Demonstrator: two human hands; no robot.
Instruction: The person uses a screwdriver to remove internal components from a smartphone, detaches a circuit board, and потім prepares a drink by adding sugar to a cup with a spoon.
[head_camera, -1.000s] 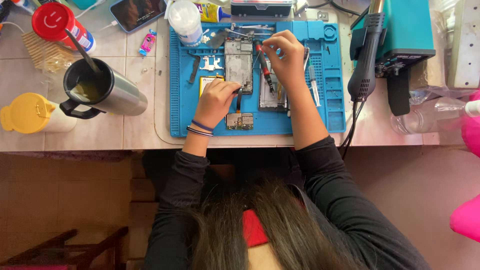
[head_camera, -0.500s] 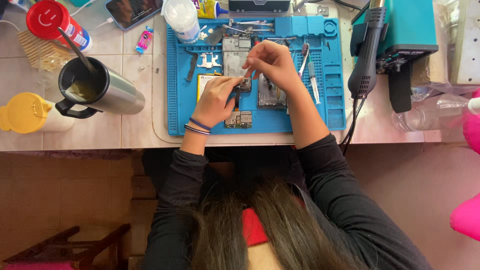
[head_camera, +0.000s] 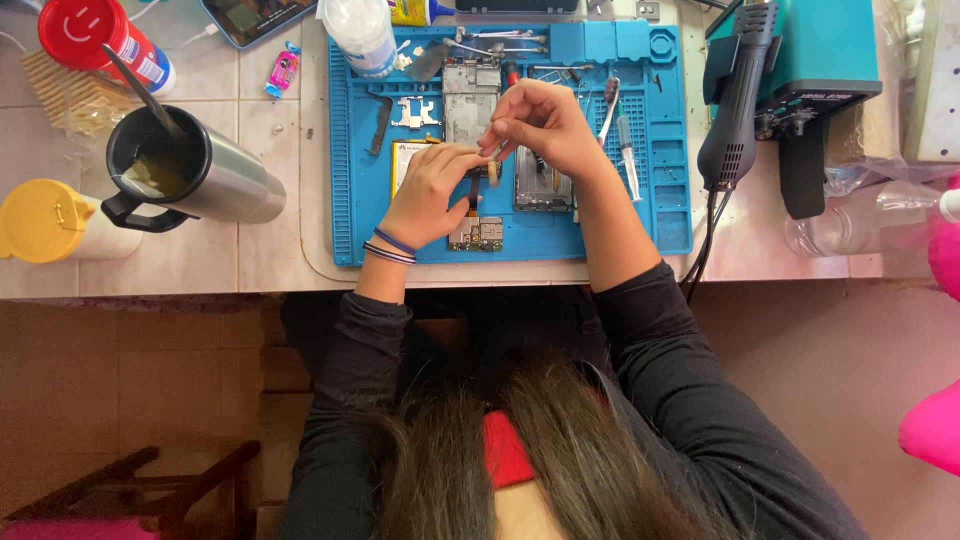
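Observation:
My left hand (head_camera: 425, 195), with thin bracelets at the wrist, and my right hand (head_camera: 545, 125) meet fingertip to fingertip over a blue repair mat (head_camera: 640, 215). Together they pinch a small pale part (head_camera: 492, 172). It is too small to tell what it is. Below the hands lie an opened phone frame (head_camera: 540, 190), a small circuit board (head_camera: 478, 233) and a pale battery (head_camera: 403, 158). A grey metal phone plate (head_camera: 470, 95) lies just beyond the fingers.
Tweezers (head_camera: 610, 105) and small tools lie on the mat's far right. A teal hot-air station (head_camera: 800, 60) stands right, with a clear bottle (head_camera: 870, 215) below it. At left are a steel mug (head_camera: 215, 180), a yellow-lidded cup (head_camera: 40, 220) and a red can (head_camera: 90, 35).
My right hand has moved left and a little nearer, and my left fingers have risen to meet it. Both hands now close on the small pale part.

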